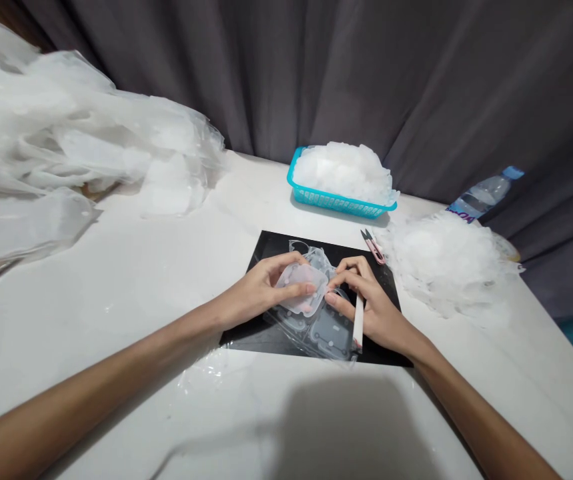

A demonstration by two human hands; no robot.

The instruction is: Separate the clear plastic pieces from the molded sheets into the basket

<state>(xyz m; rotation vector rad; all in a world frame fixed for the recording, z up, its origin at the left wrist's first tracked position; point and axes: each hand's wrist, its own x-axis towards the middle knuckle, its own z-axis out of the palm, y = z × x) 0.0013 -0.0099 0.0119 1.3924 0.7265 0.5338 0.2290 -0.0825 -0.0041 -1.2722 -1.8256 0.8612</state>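
Observation:
Both my hands work over a black mat on the white table. My left hand pinches a small stack of clear plastic pieces between thumb and fingers. My right hand touches the right edge of that stack with its fingertips and holds a thin white stick-like tool that points toward me. A clear plastic sheet with cut shapes lies on the mat under the hands.
A turquoise basket heaped with clear plastic pieces stands behind the mat. Pink snips lie at the mat's far right corner. A loose heap of plastic and a water bottle are at right. Large plastic sheets cover the left.

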